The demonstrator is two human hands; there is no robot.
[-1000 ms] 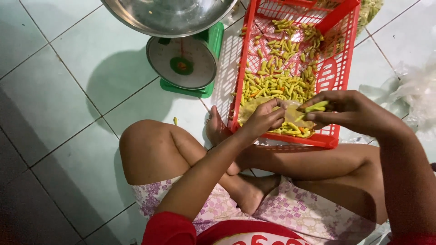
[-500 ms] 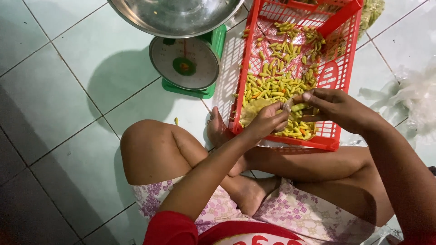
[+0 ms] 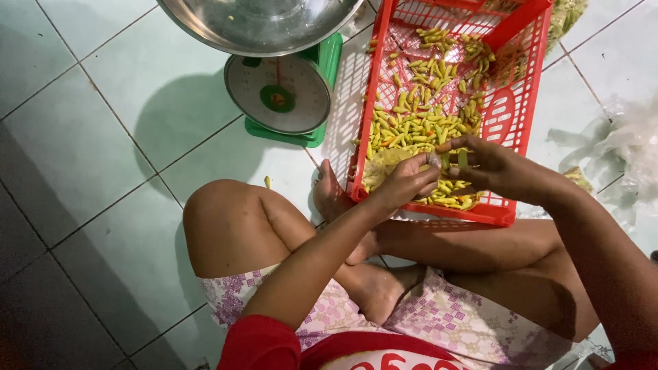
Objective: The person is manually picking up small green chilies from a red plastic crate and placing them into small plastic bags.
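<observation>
**Holding chillies over the near end of the red basket**

Sitting cross-legged on the tiled floor (image 3: 103, 137), the person works with both hands above the near end of a red plastic basket (image 3: 528, 75) that holds a heap of small green and yellow chillies (image 3: 418, 123). The right hand (image 3: 497, 168) pinches a green chilli (image 3: 462, 159) between thumb and fingertips; its long axis stands roughly upright, running near to far in the scene, and it pokes out just above the fingers. The left hand (image 3: 404, 181) sits just to the left of it, fingers curled together around what looks like a thin clear bag (image 3: 380, 164); whether they truly clamp it cannot be told. The fingertips of the two hands almost meet, so the chilli lies immediately right of the left hand's fingers, and the right hand is the one on it. The heap spreads away on the far side of both hands. A green kitchen scale (image 3: 281, 96) with a steel bowl (image 3: 260, 24) stands to the far left, and crumpled clear plastic (image 3: 630, 151) lies to the right.
</observation>
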